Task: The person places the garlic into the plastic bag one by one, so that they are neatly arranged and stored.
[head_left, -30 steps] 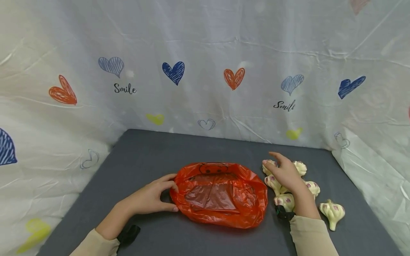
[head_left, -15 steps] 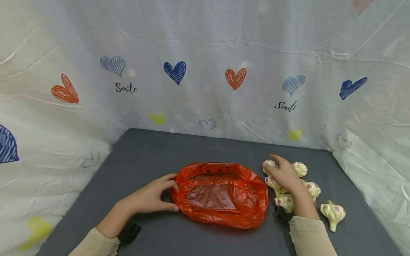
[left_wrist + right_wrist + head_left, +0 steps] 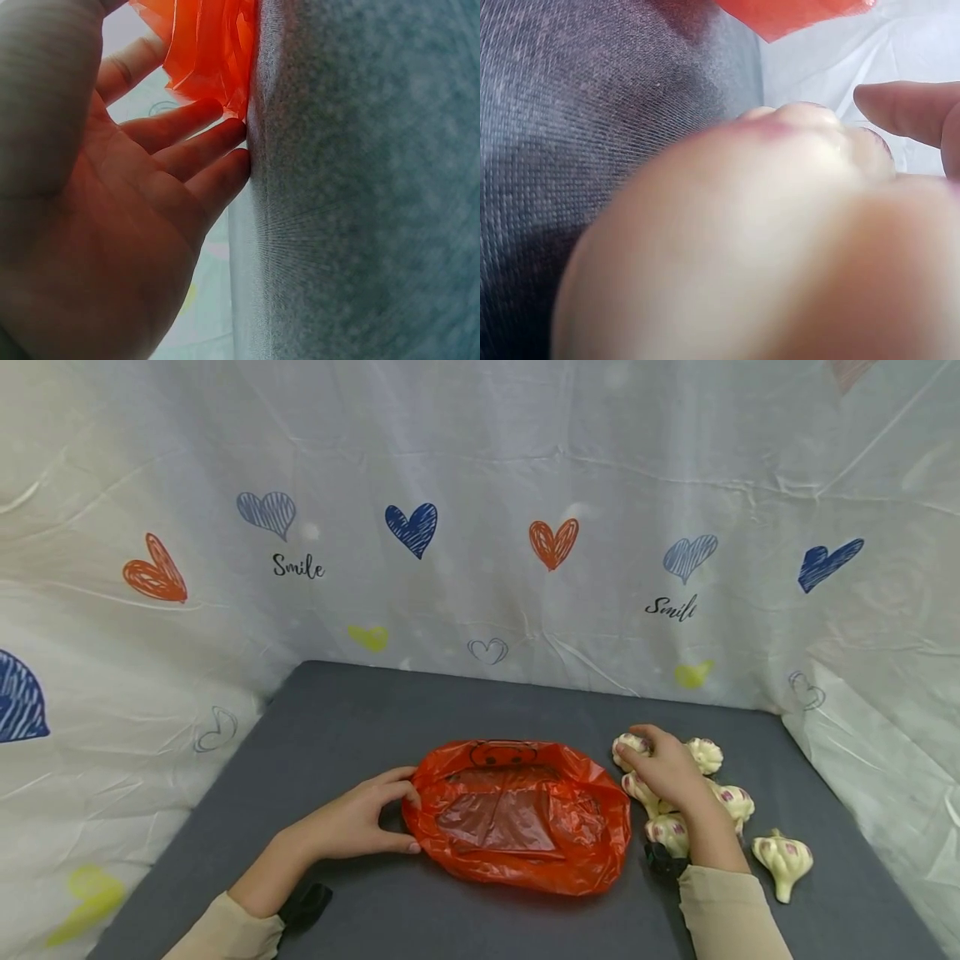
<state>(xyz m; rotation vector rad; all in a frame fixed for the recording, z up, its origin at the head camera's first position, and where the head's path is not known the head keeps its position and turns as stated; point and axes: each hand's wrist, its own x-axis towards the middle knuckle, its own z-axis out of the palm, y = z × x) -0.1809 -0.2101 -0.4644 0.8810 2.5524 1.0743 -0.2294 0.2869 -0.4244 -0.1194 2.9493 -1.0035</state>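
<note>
A wrinkled white sheet (image 3: 480, 435) fills the frame's upper half, printed with a navy heart (image 3: 412, 531) left of top centre and black "Smile" lettering (image 3: 298, 566) at upper left; a dark grey tabletop (image 3: 360, 718) spans the lower middle.

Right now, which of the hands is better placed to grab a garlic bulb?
Probably the right hand: its thumb and a finger bracket a garlic bulb. The left hand touches the red bag on the side away from that bulb.
</note>
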